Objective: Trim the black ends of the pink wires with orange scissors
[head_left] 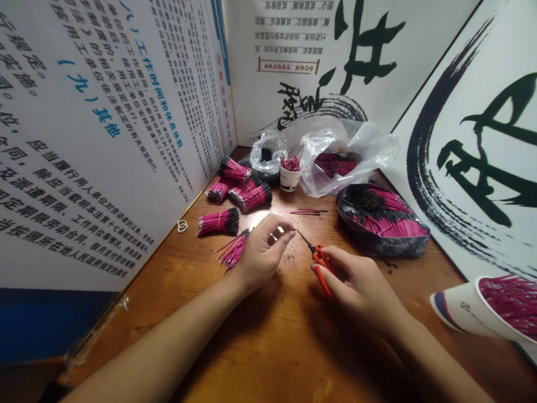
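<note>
My left hand is closed in a pinch over the middle of the table. What its thumb and finger hold is too small to make out. In my right hand is a pair of orange-handled snips, with its slim dark tip reaching the left fingertips. A loose fan of pink wires with dark ends lies beside the left hand, partly hidden behind it. Just beyond, a few single wires rest on the wood, and small dark bits are scattered between the hands.
Banded wire bundles lie at the left. Behind them are a paper cup of wires and clear plastic bags. A dark open bag of wires stands right; another cup lies tilted nearer. Printed panels enclose the table.
</note>
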`<state>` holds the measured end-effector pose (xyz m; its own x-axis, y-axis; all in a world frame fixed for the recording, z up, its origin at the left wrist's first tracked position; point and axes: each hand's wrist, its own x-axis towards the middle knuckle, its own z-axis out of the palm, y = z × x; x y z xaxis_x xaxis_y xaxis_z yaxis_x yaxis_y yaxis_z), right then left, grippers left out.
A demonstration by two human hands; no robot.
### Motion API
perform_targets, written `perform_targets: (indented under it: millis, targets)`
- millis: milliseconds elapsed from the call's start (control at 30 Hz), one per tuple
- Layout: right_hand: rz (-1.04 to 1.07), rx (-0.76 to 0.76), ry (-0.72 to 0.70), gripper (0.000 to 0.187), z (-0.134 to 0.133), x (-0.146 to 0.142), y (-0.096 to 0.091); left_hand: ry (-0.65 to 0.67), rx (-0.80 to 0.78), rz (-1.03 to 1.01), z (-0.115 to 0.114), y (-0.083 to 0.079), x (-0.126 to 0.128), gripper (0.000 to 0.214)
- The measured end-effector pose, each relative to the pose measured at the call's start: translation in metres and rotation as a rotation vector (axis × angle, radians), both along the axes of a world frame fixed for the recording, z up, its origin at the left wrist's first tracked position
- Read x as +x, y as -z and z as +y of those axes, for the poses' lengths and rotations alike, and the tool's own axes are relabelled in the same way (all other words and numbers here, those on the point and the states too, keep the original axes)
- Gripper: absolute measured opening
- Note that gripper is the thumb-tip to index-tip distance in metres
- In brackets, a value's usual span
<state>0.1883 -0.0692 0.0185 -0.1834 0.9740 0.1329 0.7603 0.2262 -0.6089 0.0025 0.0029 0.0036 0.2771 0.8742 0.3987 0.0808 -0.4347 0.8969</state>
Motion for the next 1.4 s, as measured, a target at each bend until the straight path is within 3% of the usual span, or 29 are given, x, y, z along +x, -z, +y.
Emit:
perform_targets:
  millis: [1400]
  targets:
    - [0.012, -0.024, -0.020, 0.021, 0.0008, 0.0021, 0.0001, 0.053, -0.037, -0.020, 0.0018, 0.0015, -0.0017, 0.006]
